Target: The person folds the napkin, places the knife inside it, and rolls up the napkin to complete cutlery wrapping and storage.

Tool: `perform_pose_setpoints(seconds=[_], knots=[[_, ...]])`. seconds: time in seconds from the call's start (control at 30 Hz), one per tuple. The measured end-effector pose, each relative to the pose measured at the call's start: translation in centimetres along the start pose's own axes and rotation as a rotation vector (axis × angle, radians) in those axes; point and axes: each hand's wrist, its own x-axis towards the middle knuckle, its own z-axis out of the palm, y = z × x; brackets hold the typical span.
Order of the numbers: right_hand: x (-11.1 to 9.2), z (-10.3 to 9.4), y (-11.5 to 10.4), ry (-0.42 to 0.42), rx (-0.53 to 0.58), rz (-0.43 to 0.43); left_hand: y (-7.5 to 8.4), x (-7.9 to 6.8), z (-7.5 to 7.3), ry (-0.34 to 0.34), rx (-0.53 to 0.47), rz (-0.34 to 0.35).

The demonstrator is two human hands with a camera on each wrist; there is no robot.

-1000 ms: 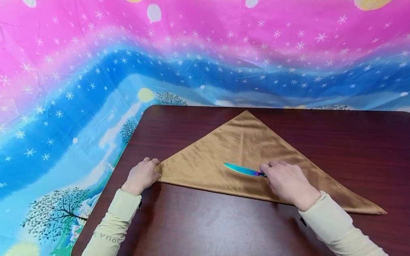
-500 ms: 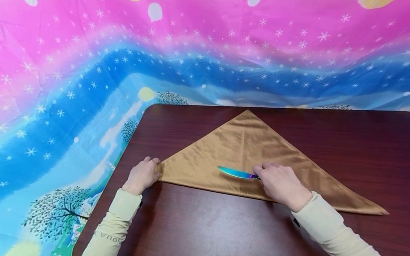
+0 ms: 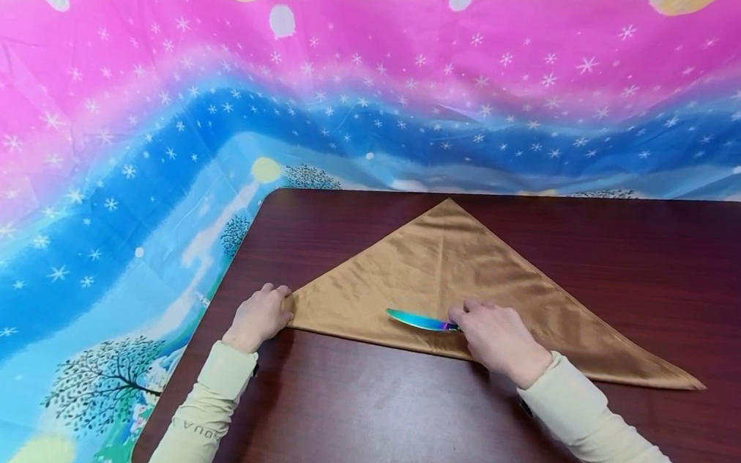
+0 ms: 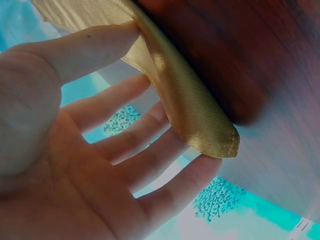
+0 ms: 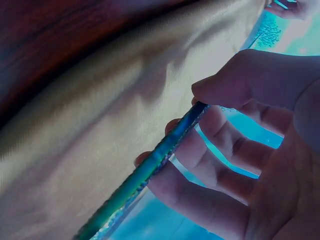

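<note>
A gold satiny napkin (image 3: 372, 283), folded into a triangle, lies on the dark red-brown table with its point toward the far edge. My left hand (image 3: 260, 316) holds its left corner (image 4: 200, 120); in the left wrist view the thumb and fingertips meet the folded edge. My right hand (image 3: 500, 338) grips a table knife by its handle (image 5: 170, 142), between thumb and fingers. The rainbow-coloured blade (image 3: 416, 319) points left, close over the napkin's middle. In the head view the hand hides most of the handle.
Bare wood shows on the table (image 3: 354, 414) in front of the napkin and at its right. Behind and left of the table hangs a pink and blue backdrop (image 3: 359, 61) printed with snowflakes and trees.
My right hand has moved left and slightly toward me, carrying the knife over the napkin. The left hand has stayed at the napkin's left corner.
</note>
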Motion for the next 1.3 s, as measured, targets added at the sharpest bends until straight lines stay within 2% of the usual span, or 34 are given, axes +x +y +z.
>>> perform_pose_setpoints(seconds=[0.73,1.0,1.3], knots=[[0.5,1.5,-1.3,-0.074,-0.014,-0.005,0.0,0.0,0.0,0.001,-0.009,0.000],[0.7,1.9,-1.7,-0.038,-0.016,-0.024,0.0,0.0,-0.1,0.000,-0.008,-0.002],[0.7,2.1,-1.9,-0.062,-0.009,-0.027,-0.1,0.0,0.0,-0.004,-0.007,-0.007]])
